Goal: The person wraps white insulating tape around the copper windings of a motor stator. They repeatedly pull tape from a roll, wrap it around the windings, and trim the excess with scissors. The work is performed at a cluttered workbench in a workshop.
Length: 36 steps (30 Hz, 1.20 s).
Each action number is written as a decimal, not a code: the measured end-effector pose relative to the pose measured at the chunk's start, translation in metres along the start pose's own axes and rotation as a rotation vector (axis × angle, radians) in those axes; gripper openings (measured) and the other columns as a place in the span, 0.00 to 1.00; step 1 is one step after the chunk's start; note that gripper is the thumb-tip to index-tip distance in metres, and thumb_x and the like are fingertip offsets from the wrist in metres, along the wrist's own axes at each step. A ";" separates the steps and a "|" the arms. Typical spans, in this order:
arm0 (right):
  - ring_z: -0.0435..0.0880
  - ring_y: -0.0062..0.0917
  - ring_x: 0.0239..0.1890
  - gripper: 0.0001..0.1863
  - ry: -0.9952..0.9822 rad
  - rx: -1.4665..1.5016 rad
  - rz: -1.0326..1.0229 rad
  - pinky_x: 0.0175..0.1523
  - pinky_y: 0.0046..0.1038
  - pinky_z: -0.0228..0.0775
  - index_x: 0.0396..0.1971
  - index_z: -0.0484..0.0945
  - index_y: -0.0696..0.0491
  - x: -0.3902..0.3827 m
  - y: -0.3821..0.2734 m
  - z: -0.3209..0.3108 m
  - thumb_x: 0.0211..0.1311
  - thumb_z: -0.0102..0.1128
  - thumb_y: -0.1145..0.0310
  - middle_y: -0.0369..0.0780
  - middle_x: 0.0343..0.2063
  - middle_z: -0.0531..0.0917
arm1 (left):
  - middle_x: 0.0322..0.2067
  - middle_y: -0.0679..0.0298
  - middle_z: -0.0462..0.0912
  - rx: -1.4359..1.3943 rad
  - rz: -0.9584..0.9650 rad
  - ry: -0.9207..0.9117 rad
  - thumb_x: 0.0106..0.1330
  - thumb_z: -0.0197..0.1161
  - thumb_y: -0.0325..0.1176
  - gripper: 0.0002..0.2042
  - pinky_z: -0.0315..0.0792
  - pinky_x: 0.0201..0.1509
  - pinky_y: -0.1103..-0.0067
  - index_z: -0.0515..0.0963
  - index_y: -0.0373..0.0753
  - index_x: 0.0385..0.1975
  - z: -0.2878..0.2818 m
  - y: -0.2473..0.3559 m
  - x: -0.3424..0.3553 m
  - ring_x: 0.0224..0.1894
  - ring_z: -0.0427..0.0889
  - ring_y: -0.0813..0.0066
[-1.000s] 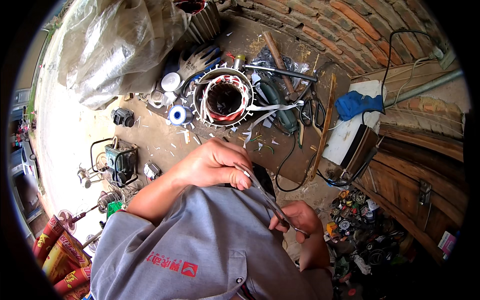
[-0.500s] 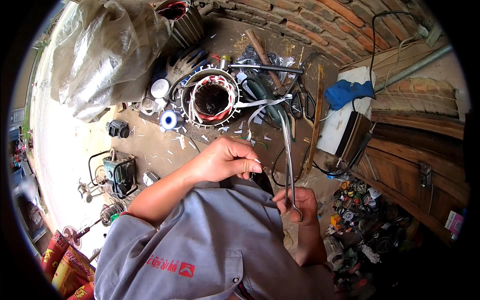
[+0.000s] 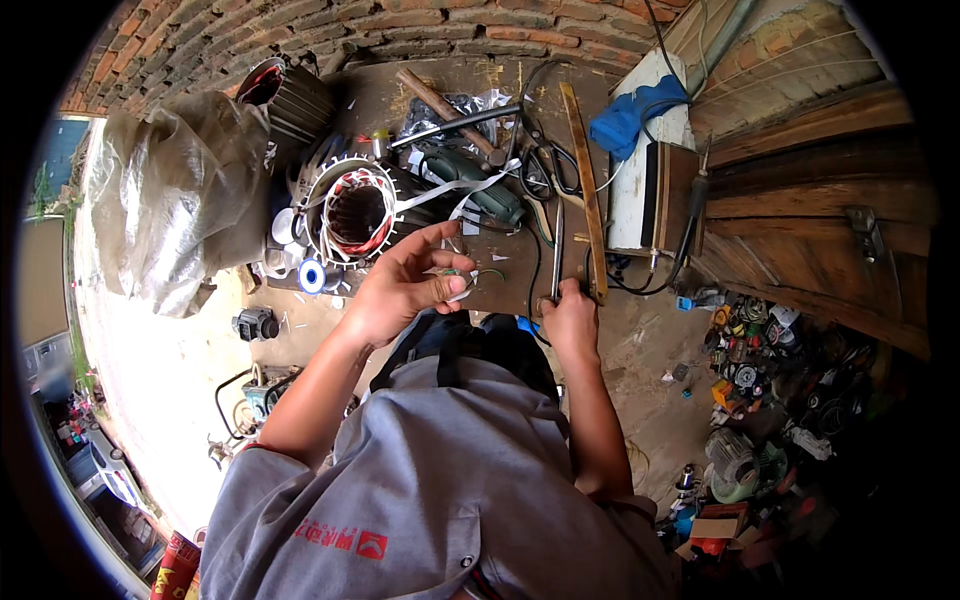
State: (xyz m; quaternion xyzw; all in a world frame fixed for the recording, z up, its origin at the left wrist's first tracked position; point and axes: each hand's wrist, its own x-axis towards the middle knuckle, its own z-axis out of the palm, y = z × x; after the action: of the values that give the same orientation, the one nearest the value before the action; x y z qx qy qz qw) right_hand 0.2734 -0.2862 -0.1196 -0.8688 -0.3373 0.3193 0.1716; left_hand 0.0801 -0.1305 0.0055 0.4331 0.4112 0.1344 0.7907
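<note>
My left hand (image 3: 402, 288) is raised in front of the motor stator (image 3: 318, 222), its index finger lifted and its thumb closed toward the other fingers on a small white piece (image 3: 459, 294). My right hand (image 3: 571, 322) is closed around the lower end of long metal forceps (image 3: 558, 250), whose shaft points away from me over the bench. The stator stands upright, with white tabs around its rim and red and white windings inside. A white tape (image 3: 450, 188) runs from it to the right, across a green power tool (image 3: 490, 200).
Black-handled scissors (image 3: 535, 172), a wooden strip (image 3: 583, 185) and a hammer (image 3: 440, 105) lie on the bench. A white spool with a blue centre (image 3: 312, 276) is near the stator. A plastic-covered pile (image 3: 165, 200) stands at left, a wooden door (image 3: 800, 210) at right.
The view has shifted, showing more of the floor at right. My right hand has moved forward to the bench with the forceps. My left hand's fingers have spread somewhat from a tighter pinch.
</note>
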 end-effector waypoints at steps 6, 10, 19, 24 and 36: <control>0.84 0.44 0.34 0.15 0.165 0.379 -0.299 0.38 0.40 0.76 0.38 0.79 0.58 -0.006 -0.035 -0.010 0.55 0.69 0.63 0.46 0.29 0.84 | 0.40 0.62 0.83 -0.086 -0.022 0.059 0.68 0.63 0.28 0.13 0.79 0.41 0.78 0.76 0.34 0.51 -0.002 -0.020 -0.041 0.40 0.82 0.76; 0.85 0.42 0.32 0.17 0.142 0.365 -0.453 0.38 0.41 0.77 0.37 0.80 0.57 0.038 -0.096 0.005 0.56 0.69 0.58 0.46 0.29 0.84 | 0.37 0.63 0.82 -0.030 -0.072 0.107 0.69 0.63 0.31 0.12 0.79 0.41 0.79 0.77 0.33 0.49 0.001 -0.035 -0.054 0.38 0.82 0.77; 0.85 0.44 0.30 0.13 0.047 0.403 -0.308 0.36 0.41 0.75 0.30 0.84 0.55 0.061 -0.114 0.019 0.58 0.65 0.60 0.49 0.25 0.85 | 0.35 0.63 0.82 -0.067 0.046 0.279 0.70 0.62 0.31 0.11 0.77 0.40 0.79 0.77 0.32 0.47 -0.012 -0.057 -0.078 0.36 0.81 0.76; 0.67 0.08 0.17 0.10 0.272 1.577 -0.324 0.22 0.14 0.57 0.31 0.79 0.57 0.045 -0.124 -0.085 0.67 0.63 0.66 0.30 0.18 0.75 | 0.34 0.64 0.82 -0.106 0.071 0.396 0.70 0.62 0.31 0.09 0.77 0.40 0.78 0.77 0.34 0.45 -0.031 -0.076 -0.082 0.35 0.81 0.77; 0.87 0.39 0.33 0.20 -0.416 0.293 -1.266 0.42 0.39 0.79 0.29 0.82 0.61 -0.074 -0.239 -0.059 0.58 0.64 0.55 0.48 0.28 0.86 | 0.43 0.65 0.79 0.104 0.046 0.193 0.70 0.61 0.38 0.15 0.74 0.49 0.75 0.75 0.37 0.51 -0.050 -0.094 -0.055 0.44 0.78 0.75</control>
State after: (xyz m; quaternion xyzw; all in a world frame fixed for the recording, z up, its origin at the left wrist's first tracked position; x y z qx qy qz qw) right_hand 0.1570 -0.1717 0.0793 -0.3926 -0.7598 0.3600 0.3728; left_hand -0.0060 -0.1881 -0.0544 0.4678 0.4820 0.1721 0.7206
